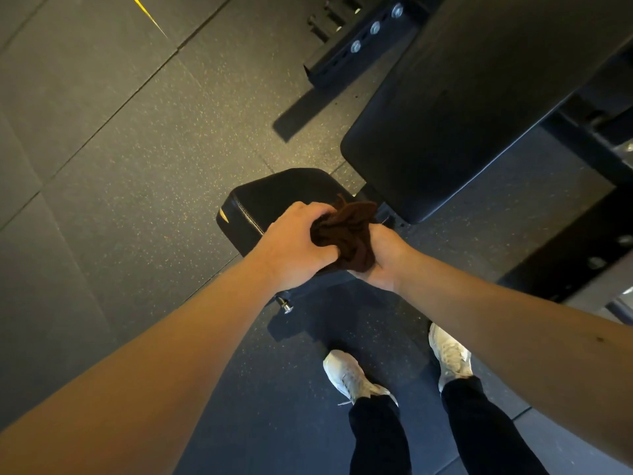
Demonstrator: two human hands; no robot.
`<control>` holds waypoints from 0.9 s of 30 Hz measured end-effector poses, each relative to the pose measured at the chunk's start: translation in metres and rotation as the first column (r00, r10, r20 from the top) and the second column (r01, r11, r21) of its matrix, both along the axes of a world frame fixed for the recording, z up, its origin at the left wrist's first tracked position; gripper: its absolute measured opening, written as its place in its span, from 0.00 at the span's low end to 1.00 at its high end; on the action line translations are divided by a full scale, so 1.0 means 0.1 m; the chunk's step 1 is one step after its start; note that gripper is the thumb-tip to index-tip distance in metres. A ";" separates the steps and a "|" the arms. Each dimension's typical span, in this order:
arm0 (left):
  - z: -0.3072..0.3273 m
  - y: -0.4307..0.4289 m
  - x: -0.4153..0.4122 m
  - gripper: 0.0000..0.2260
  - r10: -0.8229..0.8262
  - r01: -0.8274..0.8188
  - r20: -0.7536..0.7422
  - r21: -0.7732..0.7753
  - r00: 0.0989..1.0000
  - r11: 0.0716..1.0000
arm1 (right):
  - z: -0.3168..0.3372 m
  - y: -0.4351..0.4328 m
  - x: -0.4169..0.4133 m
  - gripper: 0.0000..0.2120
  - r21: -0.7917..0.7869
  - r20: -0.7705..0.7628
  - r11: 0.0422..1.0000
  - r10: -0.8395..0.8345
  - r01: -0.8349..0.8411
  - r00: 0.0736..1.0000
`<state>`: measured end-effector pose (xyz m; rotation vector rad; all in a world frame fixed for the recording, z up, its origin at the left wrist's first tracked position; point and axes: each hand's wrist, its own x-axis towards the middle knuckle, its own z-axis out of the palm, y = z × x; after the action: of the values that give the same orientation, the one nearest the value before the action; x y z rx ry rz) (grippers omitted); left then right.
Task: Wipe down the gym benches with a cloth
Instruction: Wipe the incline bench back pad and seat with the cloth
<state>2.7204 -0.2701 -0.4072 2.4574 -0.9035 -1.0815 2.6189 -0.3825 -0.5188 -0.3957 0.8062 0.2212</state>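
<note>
A crumpled dark brown cloth [346, 231] is bunched between both my hands above the black seat pad [274, 197] of a gym bench. My left hand [294, 248] grips the cloth from the left, knuckles up. From below and to the right, my right hand [383, 258] holds the same cloth. The bench's long black back pad [462, 108] runs up to the upper right, apart from the seat pad by a narrow gap. The seat pad has a small pale scuff on its left edge. My hands hide the seat's near part.
Dark speckled rubber floor tiles [120, 166] spread to the left. The black steel frame with bolts [375, 28] sits beyond the bench, more frame [582, 241] to the right. A metal pin [286, 306] sticks out under the seat. My white shoes [349, 375] stand just before the bench.
</note>
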 end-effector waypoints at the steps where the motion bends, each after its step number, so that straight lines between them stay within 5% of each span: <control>1: -0.01 -0.01 -0.02 0.18 -0.007 0.007 0.032 -0.002 0.999 1.000 | 0.02 -0.01 -0.01 0.18 -0.006 -0.022 1.000 -0.001 0.001 1.000; 6: -0.02 0.00 -0.06 0.09 0.075 -0.076 0.095 0.000 0.993 0.997 | 0.07 -0.16 -0.10 0.15 -0.079 -0.176 0.997 -0.029 0.015 0.984; 8: -0.02 -0.01 -0.07 0.10 0.083 -0.087 0.108 0.034 0.991 0.996 | 0.08 -0.18 -0.10 0.14 -0.239 -0.326 0.971 -0.056 -0.025 0.944; 10: -0.03 -0.02 -0.09 0.11 0.065 -0.074 0.141 0.059 0.988 0.995 | 0.08 -0.14 -0.14 0.09 -0.568 -0.397 0.806 -0.091 -0.166 0.913; 12: -0.04 -0.04 -0.12 0.12 0.017 -0.035 0.174 0.102 0.985 0.994 | 0.20 -0.03 -0.17 0.09 -0.762 -0.243 0.615 0.016 -0.201 0.970; 15: -0.07 -0.05 -0.12 0.12 -0.139 0.087 0.221 0.227 0.965 0.970 | 0.41 0.22 -0.16 0.17 -0.662 -0.076 0.670 0.386 -0.336 0.919; 18: -0.03 -0.01 -0.01 0.17 -0.188 0.106 0.311 0.261 0.932 0.959 | 0.26 0.44 -0.11 0.23 -0.751 -0.147 0.493 0.524 -0.439 0.839; 23: -0.14 0.05 0.19 0.13 -0.087 0.019 0.484 0.144 0.871 0.989 | 0.13 0.68 0.06 0.36 -0.890 -0.285 0.168 0.519 -0.423 0.806; 27: -0.35 0.11 0.18 0.09 -0.098 0.056 0.530 0.094 0.842 0.994 | -0.06 0.60 -0.03 0.23 -0.938 -0.156 0.206 0.468 -0.279 0.870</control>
<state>2.7384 -0.2591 -0.4421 2.8672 -1.1384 -0.4409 2.6160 -0.3222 -0.5247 -1.7977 0.5684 0.1326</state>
